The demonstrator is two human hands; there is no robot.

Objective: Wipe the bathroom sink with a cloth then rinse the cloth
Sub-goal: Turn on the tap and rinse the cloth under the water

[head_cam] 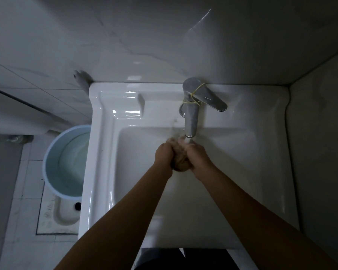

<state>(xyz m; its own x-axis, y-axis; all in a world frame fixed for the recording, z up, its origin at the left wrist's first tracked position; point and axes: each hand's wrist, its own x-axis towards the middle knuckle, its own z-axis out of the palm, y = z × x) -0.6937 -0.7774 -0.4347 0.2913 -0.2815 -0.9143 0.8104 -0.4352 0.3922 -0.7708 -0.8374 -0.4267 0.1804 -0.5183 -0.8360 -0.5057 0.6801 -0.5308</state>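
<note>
A bunched brownish cloth [180,159] is squeezed between both hands over the basin of the white sink [105,152]. My left hand [164,154] grips its left side and my right hand [198,155] grips its right side. Water runs from the spout of the chrome tap [190,117] onto the top of the cloth and my fingers. A yellow rubber band is wound round the tap's body and lever. Most of the cloth is hidden inside my hands.
A light blue bucket [47,158] holding water stands on the floor left of the sink, over a squat toilet pan [64,213]. Tiled walls close in behind and on the right. Dark smudges mark the sink ledge by the tap base.
</note>
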